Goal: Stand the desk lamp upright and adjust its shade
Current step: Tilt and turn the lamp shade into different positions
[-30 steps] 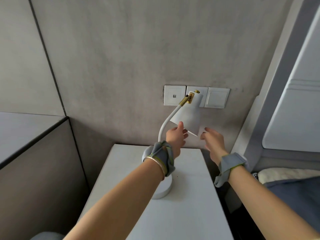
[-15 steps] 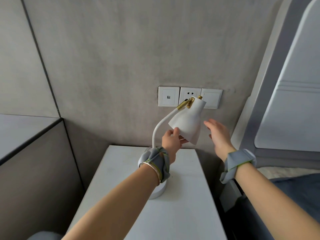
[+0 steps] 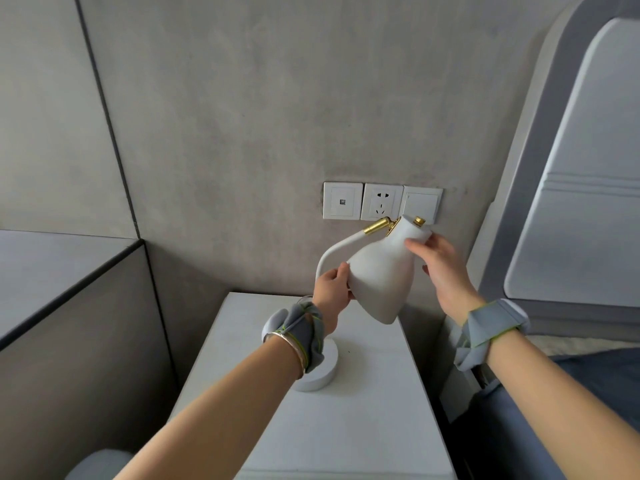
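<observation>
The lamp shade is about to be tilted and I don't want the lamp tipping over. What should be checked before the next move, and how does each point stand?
1. Lamp base flat on the nightstand: ok, though the left wrist hides part of it.
2. Left hand steadying the lower edge of the shade: ok, fingers touch it.
3. Right hand on the shade's narrow top: ok, fingertips rest near the brass knob.
4. Brass joint free to pivot: cannot tell.
5. Shade clear of the wall socket: cannot tell; depth is unclear.
</observation>
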The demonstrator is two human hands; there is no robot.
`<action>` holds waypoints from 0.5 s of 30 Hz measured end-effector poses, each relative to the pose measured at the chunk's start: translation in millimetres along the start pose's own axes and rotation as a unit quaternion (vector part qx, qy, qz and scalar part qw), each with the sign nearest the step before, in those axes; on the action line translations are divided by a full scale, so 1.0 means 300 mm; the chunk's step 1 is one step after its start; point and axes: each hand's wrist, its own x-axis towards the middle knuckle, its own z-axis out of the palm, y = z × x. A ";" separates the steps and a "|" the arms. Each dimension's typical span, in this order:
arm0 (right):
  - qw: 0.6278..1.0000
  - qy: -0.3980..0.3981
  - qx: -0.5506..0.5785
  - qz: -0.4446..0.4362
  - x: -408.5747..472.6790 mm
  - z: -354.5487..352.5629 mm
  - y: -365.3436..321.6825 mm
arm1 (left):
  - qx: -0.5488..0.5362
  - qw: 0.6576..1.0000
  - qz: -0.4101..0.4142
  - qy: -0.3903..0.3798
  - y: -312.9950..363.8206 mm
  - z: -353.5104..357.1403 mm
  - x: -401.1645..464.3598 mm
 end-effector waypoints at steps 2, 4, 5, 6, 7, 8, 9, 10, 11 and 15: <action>1.000 -0.014 0.005 0.002 -0.024 -0.002 -0.007 | -0.008 1.000 -0.017 -0.002 0.005 -0.022 -0.003; 1.000 -0.030 0.009 0.001 -0.054 0.002 -0.019 | -0.010 0.999 -0.030 0.003 0.013 -0.049 -0.007; 0.999 -0.035 0.014 0.000 -0.069 0.007 -0.024 | -0.010 0.999 -0.035 0.006 0.018 -0.063 -0.009; 0.999 -0.039 0.021 -0.004 -0.083 0.012 -0.029 | -0.009 0.999 -0.039 0.007 0.023 -0.078 -0.010; 0.999 -0.044 0.024 -0.009 -0.100 0.018 -0.036 | -0.010 0.999 -0.041 0.007 0.028 -0.095 -0.014; 0.998 -0.049 0.023 -0.014 -0.112 0.026 -0.039 | -0.009 0.999 -0.042 0.006 0.033 -0.109 -0.012; 0.998 -0.057 0.017 -0.020 -0.127 0.035 -0.044 | -0.005 0.999 -0.042 0.007 0.039 -0.124 -0.014; 0.997 -0.068 0.008 -0.026 -0.142 0.049 -0.050 | 0.001 0.999 -0.041 0.010 0.046 -0.141 -0.015; 0.997 -0.076 -0.001 -0.031 -0.157 0.065 -0.056 | 0.008 0.999 -0.040 0.013 0.051 -0.158 -0.017; 0.995 -0.085 -0.016 -0.055 -0.217 0.144 -0.078 | 0.023 0.999 -0.033 0.026 0.063 -0.221 -0.024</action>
